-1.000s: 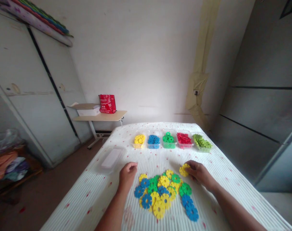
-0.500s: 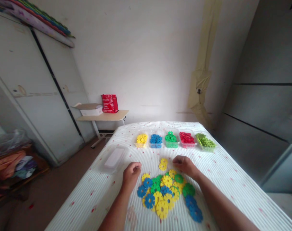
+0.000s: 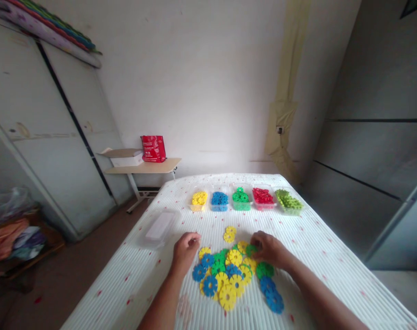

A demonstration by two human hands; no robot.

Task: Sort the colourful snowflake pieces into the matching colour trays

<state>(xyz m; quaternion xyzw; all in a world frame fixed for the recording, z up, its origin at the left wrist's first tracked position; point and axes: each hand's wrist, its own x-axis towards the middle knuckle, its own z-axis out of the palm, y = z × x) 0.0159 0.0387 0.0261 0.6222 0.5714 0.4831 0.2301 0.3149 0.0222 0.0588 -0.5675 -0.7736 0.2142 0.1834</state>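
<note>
Across ribbed white cloth [image 3: 139,275], the right hand [image 3: 270,250] has moved from two yellow notched plastic discs [image 3: 229,236] to a green notched plastic disc [image 3: 250,250], pinch unclear; the left hand [image 3: 185,250] stays curled closed.

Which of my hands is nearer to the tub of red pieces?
Right. Your right hand is almost straight in front of the tub of red pieces, on its near side; your left hand is farther away, near and well to its left.
</note>
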